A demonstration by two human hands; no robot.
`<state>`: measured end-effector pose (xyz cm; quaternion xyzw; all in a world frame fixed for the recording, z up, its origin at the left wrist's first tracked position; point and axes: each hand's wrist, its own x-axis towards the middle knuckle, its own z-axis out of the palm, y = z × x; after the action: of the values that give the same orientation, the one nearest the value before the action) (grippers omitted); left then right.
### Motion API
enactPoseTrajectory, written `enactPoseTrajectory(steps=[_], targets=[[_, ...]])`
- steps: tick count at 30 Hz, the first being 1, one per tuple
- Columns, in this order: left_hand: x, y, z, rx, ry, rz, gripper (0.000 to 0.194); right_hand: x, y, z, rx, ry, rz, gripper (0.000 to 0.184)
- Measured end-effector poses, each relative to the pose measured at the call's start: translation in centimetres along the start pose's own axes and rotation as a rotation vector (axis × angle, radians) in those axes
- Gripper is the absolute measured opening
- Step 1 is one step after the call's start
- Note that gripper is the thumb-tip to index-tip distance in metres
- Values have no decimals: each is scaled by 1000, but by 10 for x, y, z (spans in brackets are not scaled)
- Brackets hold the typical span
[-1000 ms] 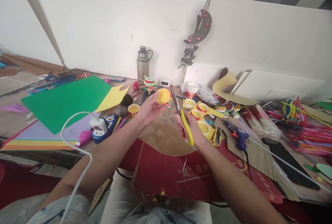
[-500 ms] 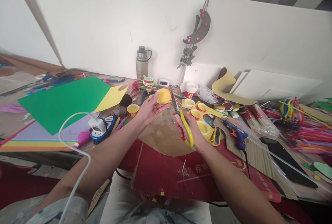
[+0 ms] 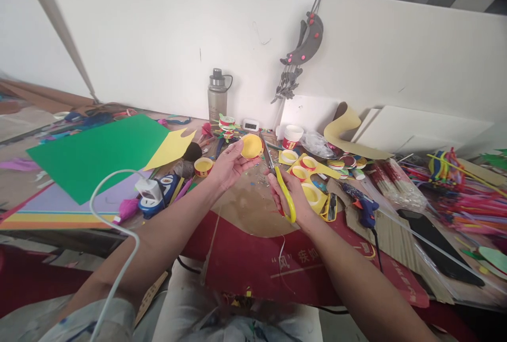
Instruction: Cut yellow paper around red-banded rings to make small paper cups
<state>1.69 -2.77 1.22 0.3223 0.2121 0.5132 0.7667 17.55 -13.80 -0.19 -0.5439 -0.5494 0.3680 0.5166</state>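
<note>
My left hand (image 3: 228, 165) is raised above the table, palm up, its fingertips pinching a small round yellow cup piece (image 3: 252, 146). My right hand (image 3: 293, 197) is closed round the yellow handles of a pair of scissors (image 3: 277, 176). The scissor blades point up and away, their tips close beside the right edge of the yellow piece. Both hands hover over a bare brown patch of the table (image 3: 249, 210) strewn with small paper scraps.
Green paper (image 3: 99, 152) and yellow paper (image 3: 170, 149) lie at the left. A grey bottle (image 3: 218, 98) stands by the wall. Cut cup rings (image 3: 307, 168), a blue glue gun (image 3: 362, 207), a white charger with cable (image 3: 148, 189) and coloured sticks (image 3: 467, 194) crowd the table.
The yellow piece has turned slightly in my left fingers. The scissors have shifted a little. Both hands stay in nearly the same place.
</note>
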Motion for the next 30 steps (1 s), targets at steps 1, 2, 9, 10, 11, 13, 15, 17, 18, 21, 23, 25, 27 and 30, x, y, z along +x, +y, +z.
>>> enactPoseTrajectory(steps=[1,2,9,10,11,13,15,17,18,21,23,25,27,30], targets=[[0,0,0,-3,-1,-2,22,0,0,0,-3,5,-3,62],[0,1,1,-8,0,-4,22,-1,0,0,-3,10,-5,61],[0,2,2,29,71,-29,25,2,1,-1,65,50,-7,59],[-1,3,2,33,72,-32,26,3,2,-2,73,43,-20,59],[-1,3,3,34,66,-34,27,4,3,-1,79,34,-32,59],[-2,3,4,31,45,-40,25,6,4,0,99,33,-43,59],[-4,2,6,37,15,-48,22,8,5,0,128,50,-35,59],[-5,-1,6,62,-22,-60,21,9,4,0,155,69,-38,59],[-6,-3,6,80,-44,-68,22,10,4,-1,161,81,-48,58],[-7,-13,5,133,-125,-95,34,12,3,-5,152,145,-105,58],[-8,-19,3,161,-183,-107,45,14,4,-9,156,185,-135,61],[-10,-23,2,191,-226,-113,52,16,7,-11,181,200,-142,64],[-11,-24,2,223,-248,-114,54,18,10,-12,211,203,-138,66],[-10,-23,1,247,-257,-132,49,18,11,-12,213,193,-119,65]])
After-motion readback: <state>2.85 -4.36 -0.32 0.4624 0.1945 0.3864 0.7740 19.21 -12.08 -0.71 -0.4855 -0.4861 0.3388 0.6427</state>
